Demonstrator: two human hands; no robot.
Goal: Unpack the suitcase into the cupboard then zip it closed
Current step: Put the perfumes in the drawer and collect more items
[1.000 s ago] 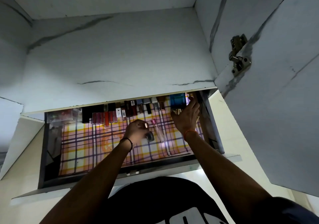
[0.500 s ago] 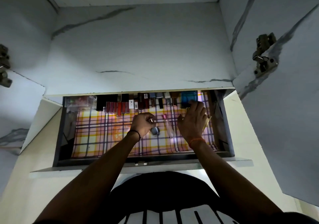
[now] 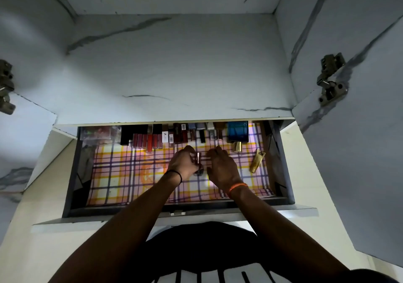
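Both hands reach into the open drawer [image 3: 72, 173], which is lined with checked paper. The left hand [image 3: 185, 162] curls its fingers round a small slim tube [image 3: 198, 157]. At its 3 o'clock, the right hand [image 3: 222, 169] hovers palm down, fingers loosely bent, empty. A blue perfume bottle [image 3: 237, 132] lies at the drawer's 1 o'clock, a gold tube [image 3: 257, 161] at 3 o'clock.

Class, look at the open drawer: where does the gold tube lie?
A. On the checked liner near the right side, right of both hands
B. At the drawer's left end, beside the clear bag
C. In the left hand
A: the gold tube lies on the checked liner, right of the right hand, below the blue bottle.
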